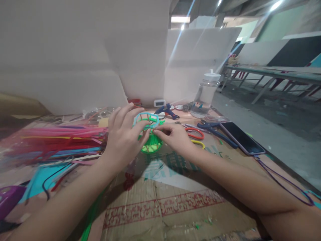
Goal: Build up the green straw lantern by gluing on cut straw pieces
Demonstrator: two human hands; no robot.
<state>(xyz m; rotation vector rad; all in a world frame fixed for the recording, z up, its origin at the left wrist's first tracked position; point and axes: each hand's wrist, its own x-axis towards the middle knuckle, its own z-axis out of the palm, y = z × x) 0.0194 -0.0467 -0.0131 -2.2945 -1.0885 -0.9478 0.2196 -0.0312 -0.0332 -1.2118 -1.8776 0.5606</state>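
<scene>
A small craft piece made of straws sits on the cardboard: a green woven base topped by a light blue ring. My left hand curls around its left side, fingers wrapped on the blue ring and green body. My right hand pinches the piece at its right side, thumb and forefinger pressed together on a green strand just under the ring. Both forearms reach in from the bottom of the view.
Coloured straws lie piled at left. Flattened cardboard covers the table. A blue glue gun, clear bottle, scissors, red and yellow handles and a phone lie right; white boards stand behind.
</scene>
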